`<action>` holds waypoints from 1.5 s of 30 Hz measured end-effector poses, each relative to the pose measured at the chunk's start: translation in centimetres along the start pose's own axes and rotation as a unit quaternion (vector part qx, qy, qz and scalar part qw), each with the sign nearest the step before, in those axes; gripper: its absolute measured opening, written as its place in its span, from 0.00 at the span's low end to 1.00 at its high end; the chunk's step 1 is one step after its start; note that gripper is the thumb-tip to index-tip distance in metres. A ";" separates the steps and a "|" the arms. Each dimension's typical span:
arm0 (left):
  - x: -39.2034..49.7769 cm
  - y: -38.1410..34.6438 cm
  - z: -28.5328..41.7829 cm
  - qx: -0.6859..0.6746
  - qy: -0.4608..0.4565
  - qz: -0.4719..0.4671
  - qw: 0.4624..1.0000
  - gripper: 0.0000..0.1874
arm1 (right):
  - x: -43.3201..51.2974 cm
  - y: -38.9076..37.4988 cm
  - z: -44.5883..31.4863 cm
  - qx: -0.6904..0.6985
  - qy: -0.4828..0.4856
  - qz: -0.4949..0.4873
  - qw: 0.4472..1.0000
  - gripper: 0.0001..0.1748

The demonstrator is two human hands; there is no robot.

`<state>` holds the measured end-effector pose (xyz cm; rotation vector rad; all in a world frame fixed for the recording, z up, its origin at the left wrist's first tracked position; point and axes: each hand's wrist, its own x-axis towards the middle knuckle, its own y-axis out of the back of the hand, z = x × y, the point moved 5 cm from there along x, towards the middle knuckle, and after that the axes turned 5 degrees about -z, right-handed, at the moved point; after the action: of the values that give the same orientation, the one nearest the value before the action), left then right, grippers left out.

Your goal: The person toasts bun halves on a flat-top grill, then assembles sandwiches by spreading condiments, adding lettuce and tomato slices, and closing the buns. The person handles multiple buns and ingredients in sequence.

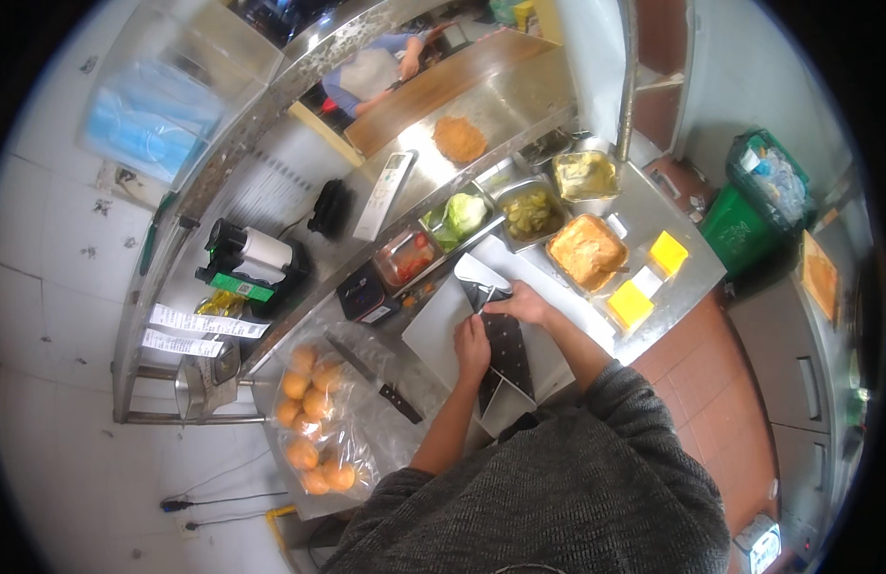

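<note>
Before my body lies a dark, white-dotted sheet (506, 351), apparently wrapping paper or a bag, partly folded with its white side showing at the top. Over its upper part, my left hand (473, 346) and my right hand (525, 304) meet with fingertips close together at a thin pale strip (485, 299); which fingers grip it cannot be made out. White boards or sheets (436, 324) lie beneath the dotted piece. A knife with a black handle (400, 403) rests to the left, beside a clear plastic bag of round buns (317, 403).
Metal trays hold tomato (408, 260), lettuce (463, 215), pickles (530, 213) and an orange spread (588, 251). Yellow squares (630, 303) lie at the right. A label printer (253, 258) stands left, and a green bin (743, 226) at far right. Another person (375, 72) works beyond the counter.
</note>
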<state>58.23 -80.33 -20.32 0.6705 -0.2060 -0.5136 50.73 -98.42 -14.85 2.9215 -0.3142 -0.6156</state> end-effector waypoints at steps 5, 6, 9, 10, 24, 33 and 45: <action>-1.7 1.7 4.1 0.165 -0.126 0.095 0.973 0.17 | 0.1 -2.2 2.1 0.136 0.063 0.060 0.987 0.15; -2.5 2.3 5.4 0.214 -0.182 0.135 0.950 0.16 | 0.3 -2.2 2.3 0.109 0.065 0.071 0.989 0.12; -4.0 2.2 7.6 0.181 -0.285 -0.008 0.941 0.16 | 1.3 -2.2 1.3 0.120 0.126 0.045 0.984 0.13; -4.6 2.3 7.9 0.204 -0.275 -0.018 0.939 0.21 | 1.3 -2.1 0.8 0.117 0.145 0.040 0.982 0.13; -5.9 3.2 3.0 0.034 -0.174 -0.085 0.980 0.22 | -9.8 -7.5 0.3 -0.310 0.393 0.131 0.855 0.30; -0.9 4.2 10.0 0.122 -0.362 -0.108 0.918 0.12 | -11.6 -11.8 0.2 -0.440 0.236 0.016 0.866 0.49; 5.0 7.8 1.5 0.120 -0.142 -0.262 0.947 0.23 | -10.7 -10.2 -1.6 -0.440 0.278 0.183 0.834 0.30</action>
<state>64.98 -78.52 -14.02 0.8922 -0.3689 -1.1136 43.57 -85.90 -11.12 1.9321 -0.3683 0.1574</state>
